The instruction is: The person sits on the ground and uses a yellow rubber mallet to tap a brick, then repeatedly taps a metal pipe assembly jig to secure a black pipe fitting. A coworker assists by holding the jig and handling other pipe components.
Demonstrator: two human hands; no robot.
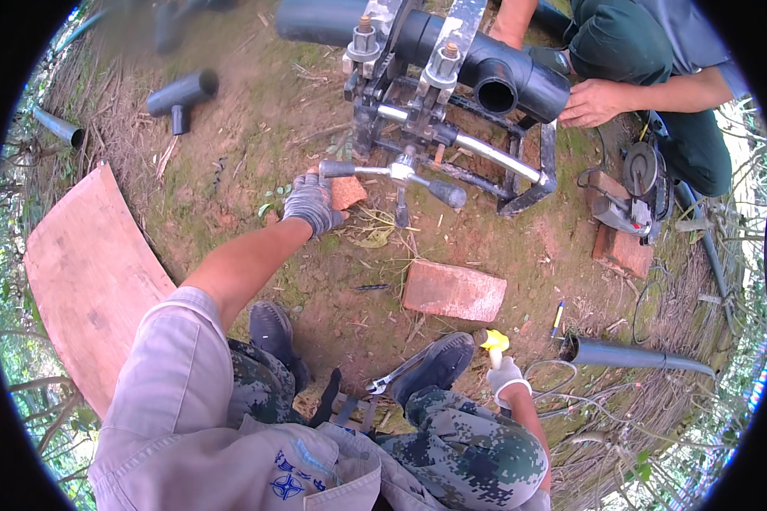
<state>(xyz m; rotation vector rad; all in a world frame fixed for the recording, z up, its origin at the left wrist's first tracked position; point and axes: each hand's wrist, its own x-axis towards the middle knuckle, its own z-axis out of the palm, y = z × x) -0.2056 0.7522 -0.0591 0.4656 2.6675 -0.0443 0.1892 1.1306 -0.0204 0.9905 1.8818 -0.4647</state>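
1. Left hand (313, 204) — closed around a brick piece (348, 194), just beside the spoked handle (401, 171).
2. Right hand (509, 381) — held a yellow-topped tool (495, 341).
3. Placing brick seemed underway; steady setting-down was likely called for.

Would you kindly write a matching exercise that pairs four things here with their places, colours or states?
Column one:
1. Left hand
2. Right hand
3. Board
4. Wrench

Column two:
A. Along the inner side of the right shoe
B. Gloved, holding a yellow-topped object
C. Pale brown, at the picture's left
D. Gloved, on an orange brick piece

Pairs: 1-D, 2-B, 3-C, 4-A
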